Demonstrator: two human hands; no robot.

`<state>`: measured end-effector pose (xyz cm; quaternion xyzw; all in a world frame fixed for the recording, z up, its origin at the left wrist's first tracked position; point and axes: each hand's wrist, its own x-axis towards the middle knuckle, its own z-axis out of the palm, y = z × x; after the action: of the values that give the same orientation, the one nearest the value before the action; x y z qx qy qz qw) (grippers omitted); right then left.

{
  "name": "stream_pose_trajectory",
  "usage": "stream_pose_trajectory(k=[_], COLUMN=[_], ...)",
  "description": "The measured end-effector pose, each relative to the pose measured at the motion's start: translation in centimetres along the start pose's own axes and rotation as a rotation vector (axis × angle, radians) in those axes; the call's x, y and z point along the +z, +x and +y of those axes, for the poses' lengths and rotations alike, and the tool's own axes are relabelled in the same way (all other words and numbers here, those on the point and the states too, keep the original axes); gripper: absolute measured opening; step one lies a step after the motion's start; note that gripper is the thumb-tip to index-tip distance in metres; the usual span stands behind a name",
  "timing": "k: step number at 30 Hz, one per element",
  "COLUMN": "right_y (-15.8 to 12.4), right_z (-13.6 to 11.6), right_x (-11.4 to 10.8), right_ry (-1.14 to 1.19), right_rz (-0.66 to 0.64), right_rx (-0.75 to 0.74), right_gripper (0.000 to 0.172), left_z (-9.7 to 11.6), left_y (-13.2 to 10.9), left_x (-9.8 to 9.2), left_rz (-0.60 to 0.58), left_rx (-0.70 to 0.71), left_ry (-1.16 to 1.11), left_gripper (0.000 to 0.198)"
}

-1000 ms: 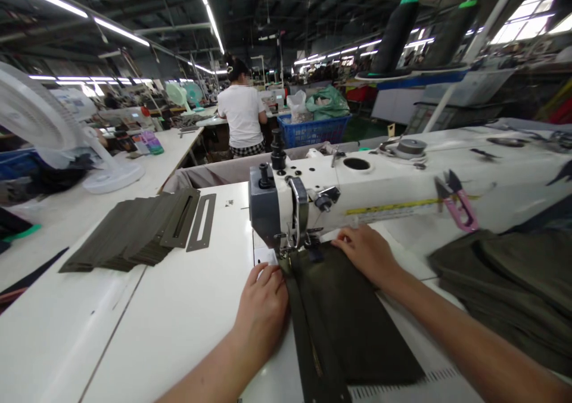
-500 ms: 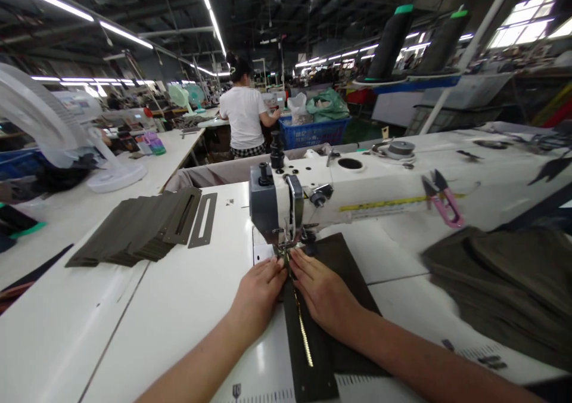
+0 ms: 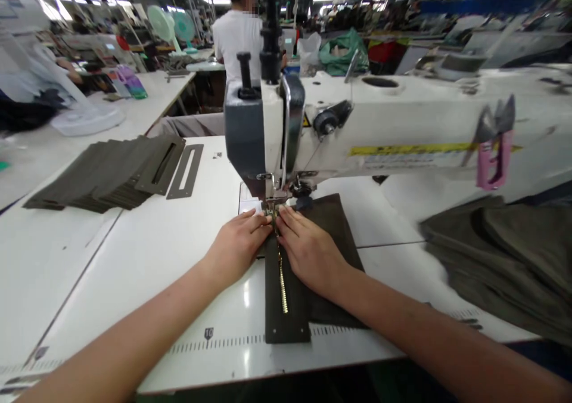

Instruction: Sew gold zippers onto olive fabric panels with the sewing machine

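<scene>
A dark olive panel [image 3: 295,322] with a gold-toothed zipper [image 3: 283,287] down its slot lies flat, its far end under the presser foot [image 3: 276,199] of a white sewing machine [image 3: 393,117]. My left hand [image 3: 239,242] rests at the panel's left edge, fingers stretched toward the foot. Flat on the panel, just right of the zipper, is my right hand [image 3: 308,245], its fingertips close to the foot. A wider piece of dark olive material [image 3: 333,224] spreads beneath and beside my right hand. The needle point cannot be made out.
Slotted dark panels [image 3: 102,170] lie in an overlapping stack at left, beside a single slotted panel [image 3: 185,173]. Pink thread snips [image 3: 494,146] are on the machine arm. Folded olive fabric [image 3: 509,254] sits at right. A person in a white shirt [image 3: 236,39] stands beyond.
The camera has tilted down and come closer, so the machine looks larger and the table's front edge shows. Both hands stay beside the zipper near the presser foot.
</scene>
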<state>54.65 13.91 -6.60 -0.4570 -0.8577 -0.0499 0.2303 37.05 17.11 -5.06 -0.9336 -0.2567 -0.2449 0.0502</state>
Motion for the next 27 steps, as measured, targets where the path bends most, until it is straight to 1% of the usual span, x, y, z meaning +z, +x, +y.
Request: stream_pose_trajectory(k=[7, 13, 17, 20, 23, 25, 27], right_y=[0.7, 0.7, 1.0, 1.1, 0.9, 0.9, 1.2], right_z=[0.6, 0.7, 0.8, 0.9, 1.0, 1.0, 0.9], right_x=[0.0, 0.1, 0.3, 0.2, -0.2, -0.5, -0.9], right_ry=[0.028, 0.055, 0.085, 0.153, 0.25, 0.319, 0.387], right_rz=[0.022, 0.041, 0.037, 0.045, 0.067, 0.085, 0.098], right_rx=[-0.006, 0.002, 0.007, -0.003, -0.029, -0.012, 0.04], right_gripper=[0.033, 0.034, 0.033, 0.031, 0.025, 0.02, 0.014], left_z=[0.0, 0.1, 0.0, 0.1, 0.1, 0.1, 0.1], left_y=[0.4, -0.1, -0.2, -0.2, -0.3, -0.4, -0.4], left_x=[0.2, 0.2, 0.4, 0.4, 0.3, 0.3, 0.2], left_rz=[0.015, 0.045, 0.065, 0.055, 0.037, 0.027, 0.023], left_rx=[-0.046, 0.009, -0.045, -0.081, -0.104, -0.114, -0.134], left_ry=[0.012, 0.007, -0.027, -0.035, -0.064, -0.079, -0.076], left_gripper=[0.025, 0.021, 0.02, 0.02, 0.02, 0.02, 0.022])
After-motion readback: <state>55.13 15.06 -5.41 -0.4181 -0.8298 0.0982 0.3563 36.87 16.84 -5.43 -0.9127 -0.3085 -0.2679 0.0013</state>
